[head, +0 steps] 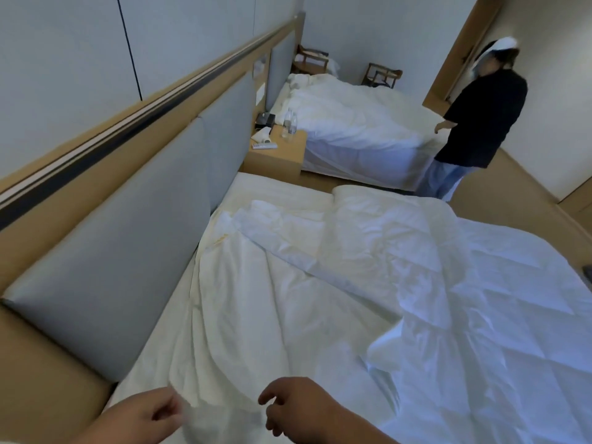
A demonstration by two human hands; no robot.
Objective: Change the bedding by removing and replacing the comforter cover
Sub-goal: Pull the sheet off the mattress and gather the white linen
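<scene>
Left hand (150,415) pinches the comforter cover (256,315) edge beside the headboard (128,238) — probably to pull it; right hand (294,408) hovers loosely curled, empty.

Dim, flat, bluish light fills the room, brightest on the quilted comforter (480,299) at right, while wide-angle distortion bows the headboard (128,219), and both hands at the bottom edge are motion-blurred and soft.

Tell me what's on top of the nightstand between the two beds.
The nightstand carries two clear water bottles, a dark box, a white cup lying on its side and a remote control. Whether anything sits behind the box cannot be seen.
</scene>
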